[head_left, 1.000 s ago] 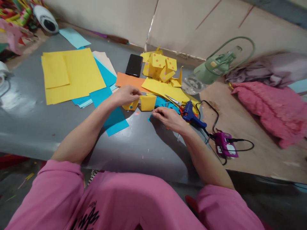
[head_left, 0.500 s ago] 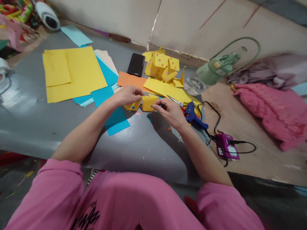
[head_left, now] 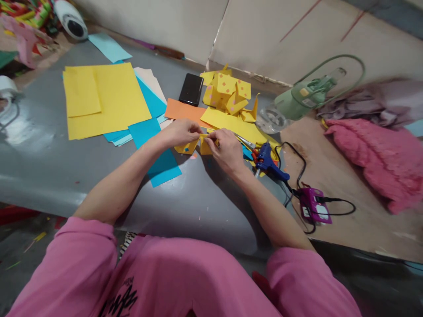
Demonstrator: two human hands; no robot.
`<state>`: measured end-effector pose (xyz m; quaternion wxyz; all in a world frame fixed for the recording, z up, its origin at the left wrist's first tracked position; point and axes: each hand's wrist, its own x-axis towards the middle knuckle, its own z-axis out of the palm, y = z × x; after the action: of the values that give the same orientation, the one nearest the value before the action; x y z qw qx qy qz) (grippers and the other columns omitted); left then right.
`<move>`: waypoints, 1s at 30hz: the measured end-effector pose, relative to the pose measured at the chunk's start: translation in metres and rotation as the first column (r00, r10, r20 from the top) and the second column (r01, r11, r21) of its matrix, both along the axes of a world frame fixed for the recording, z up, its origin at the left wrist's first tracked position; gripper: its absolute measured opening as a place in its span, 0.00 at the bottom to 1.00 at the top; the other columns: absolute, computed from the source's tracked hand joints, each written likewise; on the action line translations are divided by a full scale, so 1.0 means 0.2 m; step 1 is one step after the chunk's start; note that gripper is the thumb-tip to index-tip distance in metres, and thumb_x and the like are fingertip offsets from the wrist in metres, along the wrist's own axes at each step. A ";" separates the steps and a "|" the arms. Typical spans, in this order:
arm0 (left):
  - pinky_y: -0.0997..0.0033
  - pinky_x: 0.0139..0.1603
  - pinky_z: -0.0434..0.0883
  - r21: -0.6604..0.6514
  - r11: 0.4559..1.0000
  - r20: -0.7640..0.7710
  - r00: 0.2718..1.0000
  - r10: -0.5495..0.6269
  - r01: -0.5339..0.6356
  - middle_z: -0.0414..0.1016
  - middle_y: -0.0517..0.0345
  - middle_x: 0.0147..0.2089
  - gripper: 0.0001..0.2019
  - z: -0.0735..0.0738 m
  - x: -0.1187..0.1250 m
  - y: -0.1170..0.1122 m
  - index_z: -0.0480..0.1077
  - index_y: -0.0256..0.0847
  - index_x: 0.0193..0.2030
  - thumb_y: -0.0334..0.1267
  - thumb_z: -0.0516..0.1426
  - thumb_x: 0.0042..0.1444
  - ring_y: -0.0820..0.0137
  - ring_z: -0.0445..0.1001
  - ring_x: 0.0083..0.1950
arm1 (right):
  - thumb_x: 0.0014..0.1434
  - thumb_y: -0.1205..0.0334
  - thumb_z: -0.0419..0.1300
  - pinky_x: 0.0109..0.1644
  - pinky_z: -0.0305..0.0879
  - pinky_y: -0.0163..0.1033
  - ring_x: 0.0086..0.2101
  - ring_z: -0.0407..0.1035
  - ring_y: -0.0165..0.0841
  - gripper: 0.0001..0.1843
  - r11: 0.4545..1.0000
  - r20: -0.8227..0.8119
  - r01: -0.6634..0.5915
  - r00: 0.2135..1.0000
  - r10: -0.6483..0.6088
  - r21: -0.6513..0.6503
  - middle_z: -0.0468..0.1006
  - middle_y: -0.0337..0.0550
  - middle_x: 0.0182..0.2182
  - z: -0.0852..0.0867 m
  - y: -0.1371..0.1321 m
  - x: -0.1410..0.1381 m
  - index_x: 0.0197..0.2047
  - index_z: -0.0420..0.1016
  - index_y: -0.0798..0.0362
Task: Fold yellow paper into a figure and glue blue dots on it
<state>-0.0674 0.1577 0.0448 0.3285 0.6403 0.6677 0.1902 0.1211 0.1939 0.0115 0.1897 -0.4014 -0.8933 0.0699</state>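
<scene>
Between my hands is a folded yellow paper piece (head_left: 187, 148) with a blue diamond on its left face. My left hand (head_left: 184, 132) pinches its upper left edge. The fingers of my right hand (head_left: 226, 149) are closed on the right side of the same piece and cover part of it. Just beyond lie an orange paper sheet (head_left: 185, 111) and a yellow paper strip (head_left: 238, 124). Beside my right hand are scissors (head_left: 246, 141), partly hidden, and a blue glue gun (head_left: 269, 162).
Yellow sheets (head_left: 115, 101) and blue paper (head_left: 157, 154) lie to the left. Behind are a black phone-like object (head_left: 191, 90) and spotted yellow paper models (head_left: 228, 90). A green bottle (head_left: 297, 100), a purple power adapter (head_left: 315, 204) with cords and pink cloth (head_left: 376, 154) are on the right.
My right hand has moved left and in over the yellow paper piece, hiding more of its right face. My left hand stays at its edge. The view has shifted slightly.
</scene>
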 end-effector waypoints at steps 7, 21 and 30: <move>0.76 0.41 0.68 0.006 1.000 -0.005 1.000 -0.002 0.002 0.83 0.58 0.43 0.14 0.00 0.00 0.00 0.81 0.42 0.47 0.40 0.56 0.59 0.68 0.77 0.42 | 0.70 0.56 0.54 0.46 0.65 0.44 0.42 0.68 0.41 0.09 0.999 -0.009 0.006 1.000 -0.006 0.051 0.76 0.48 0.38 -0.04 0.01 0.00 0.38 0.70 0.48; 0.77 0.40 0.69 -0.023 1.000 0.011 1.000 -0.008 0.008 0.83 0.58 0.43 0.15 0.00 0.01 0.00 0.81 0.42 0.48 0.38 0.55 0.59 0.68 0.77 0.42 | 0.72 0.57 0.49 0.48 0.66 0.46 0.44 0.68 0.41 0.19 0.986 0.095 -0.112 0.990 0.101 0.121 0.75 0.51 0.45 -0.02 -0.04 0.16 0.57 0.78 0.43; 0.77 0.38 0.70 -0.043 0.999 0.039 0.999 0.022 -0.020 0.84 0.60 0.43 0.14 0.02 0.01 -0.02 0.82 0.45 0.45 0.39 0.56 0.57 0.66 0.78 0.42 | 0.72 0.64 0.43 0.49 0.64 0.49 0.44 0.67 0.43 0.25 0.965 0.232 -0.185 0.963 0.139 0.189 0.77 0.54 0.47 -0.06 -0.04 0.14 0.63 0.74 0.46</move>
<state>-0.0655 0.1546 0.0480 0.3532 0.6222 0.6718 0.1919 0.1489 0.1854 -0.0008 0.1258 -0.3098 -0.9410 -0.0530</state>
